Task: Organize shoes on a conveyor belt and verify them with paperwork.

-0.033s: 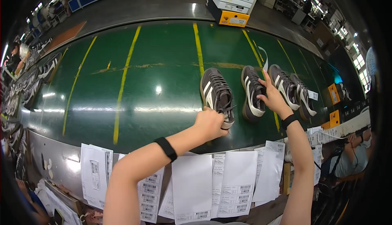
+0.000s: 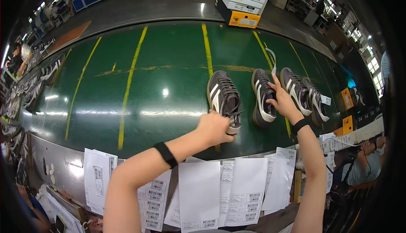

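Dk grey sneakers [image 2: 224, 98] w/ white stripes; green belt [image 2: 160, 76], yellow lines.

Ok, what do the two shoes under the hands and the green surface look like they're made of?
Shoe at the left hand, the left shoe: dark matte upper, likely suede or nubuck, with white smooth stripes and a pale sole. Right shoe under the right hand: same look. Green surface: glossy, reflects lamps; likely a rubber or plastic belt, not certain.

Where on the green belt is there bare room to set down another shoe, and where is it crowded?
Free: the wide green belt left of the shoe under the left hand, across the yellow lines. Crowded: right of it, where the right hand holds a second shoe beside two more shoes.
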Demonstrator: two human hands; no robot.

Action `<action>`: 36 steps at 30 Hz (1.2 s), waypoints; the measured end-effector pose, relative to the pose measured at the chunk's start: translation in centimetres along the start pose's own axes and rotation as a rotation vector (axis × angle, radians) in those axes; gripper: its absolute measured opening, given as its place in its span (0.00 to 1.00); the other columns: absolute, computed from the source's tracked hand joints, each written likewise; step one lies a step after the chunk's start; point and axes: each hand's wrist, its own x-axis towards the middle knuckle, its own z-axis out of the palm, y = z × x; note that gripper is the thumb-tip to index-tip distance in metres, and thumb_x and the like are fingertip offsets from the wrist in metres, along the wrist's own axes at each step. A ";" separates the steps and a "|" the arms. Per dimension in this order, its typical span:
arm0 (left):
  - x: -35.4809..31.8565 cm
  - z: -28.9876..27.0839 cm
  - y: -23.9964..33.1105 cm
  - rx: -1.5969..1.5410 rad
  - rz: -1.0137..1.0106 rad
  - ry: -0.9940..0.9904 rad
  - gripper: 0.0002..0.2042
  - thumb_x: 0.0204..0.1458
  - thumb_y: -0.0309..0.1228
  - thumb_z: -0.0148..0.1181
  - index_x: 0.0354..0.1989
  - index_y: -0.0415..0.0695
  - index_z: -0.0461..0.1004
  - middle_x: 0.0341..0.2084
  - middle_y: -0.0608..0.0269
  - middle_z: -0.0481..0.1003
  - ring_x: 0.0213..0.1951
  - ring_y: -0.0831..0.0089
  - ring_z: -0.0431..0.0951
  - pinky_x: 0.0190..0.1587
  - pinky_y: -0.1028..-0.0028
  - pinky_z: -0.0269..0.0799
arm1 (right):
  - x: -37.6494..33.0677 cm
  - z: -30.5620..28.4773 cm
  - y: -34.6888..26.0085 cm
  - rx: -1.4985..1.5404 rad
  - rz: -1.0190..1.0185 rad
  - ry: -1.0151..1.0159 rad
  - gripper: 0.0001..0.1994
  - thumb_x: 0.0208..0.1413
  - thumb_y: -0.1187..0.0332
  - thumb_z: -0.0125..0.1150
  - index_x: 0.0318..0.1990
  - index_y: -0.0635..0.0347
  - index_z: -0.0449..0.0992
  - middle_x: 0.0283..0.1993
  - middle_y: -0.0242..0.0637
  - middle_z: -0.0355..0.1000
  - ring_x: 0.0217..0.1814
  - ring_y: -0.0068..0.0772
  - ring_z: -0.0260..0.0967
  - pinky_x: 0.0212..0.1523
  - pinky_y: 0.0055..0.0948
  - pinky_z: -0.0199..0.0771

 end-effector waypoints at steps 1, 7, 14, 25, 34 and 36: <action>-1.2 -1.3 -1.0 0.003 -0.010 0.051 0.28 0.38 0.55 0.69 0.34 0.40 0.78 0.30 0.39 0.77 0.30 0.46 0.80 0.35 0.57 0.78 | 0.3 0.6 0.4 -0.010 -0.032 0.029 0.50 0.47 0.78 0.67 0.74 0.49 0.39 0.59 0.48 0.71 0.60 0.52 0.67 0.60 0.43 0.68; -7.7 -6.5 -7.0 0.249 -0.305 0.139 0.25 0.39 0.49 0.72 0.35 0.39 0.75 0.33 0.42 0.78 0.27 0.50 0.81 0.29 0.59 0.77 | 2.8 0.8 0.7 -0.062 -0.120 0.083 0.41 0.49 0.84 0.59 0.72 0.48 0.53 0.48 0.47 0.75 0.48 0.50 0.73 0.49 0.42 0.74; -11.7 -9.3 2.0 -0.064 0.050 0.129 0.41 0.42 0.56 0.70 0.62 0.43 0.66 0.53 0.26 0.68 0.27 0.47 0.81 0.28 0.62 0.79 | 2.5 1.8 -14.7 0.103 -0.369 0.082 0.44 0.44 0.83 0.63 0.71 0.53 0.54 0.26 0.44 0.69 0.28 0.46 0.70 0.33 0.41 0.73; -14.8 -8.0 3.9 -0.341 -0.051 -0.056 0.52 0.30 0.56 0.76 0.61 0.31 0.65 0.52 0.12 0.62 0.34 0.41 0.82 0.28 0.67 0.80 | 0.1 1.6 -22.5 0.789 -0.089 -0.239 0.35 0.45 0.88 0.49 0.66 0.67 0.54 0.22 0.51 0.73 0.31 0.49 0.79 0.35 0.39 0.77; -14.0 -7.5 3.8 -0.367 0.000 0.040 0.38 0.26 0.53 0.79 0.43 0.35 0.77 0.54 0.11 0.61 0.40 0.43 0.83 0.30 0.69 0.79 | 0.8 2.8 -21.4 0.954 0.121 -0.366 0.37 0.46 0.85 0.51 0.68 0.60 0.54 0.19 0.33 0.70 0.23 0.19 0.64 0.28 0.22 0.64; -14.0 -7.5 3.9 -0.374 0.011 0.054 0.38 0.26 0.52 0.79 0.43 0.36 0.78 0.54 0.11 0.61 0.40 0.43 0.83 0.30 0.70 0.79 | 0.6 2.8 -21.6 0.964 0.117 -0.337 0.38 0.46 0.85 0.52 0.69 0.60 0.54 0.20 0.35 0.71 0.22 0.20 0.65 0.28 0.21 0.63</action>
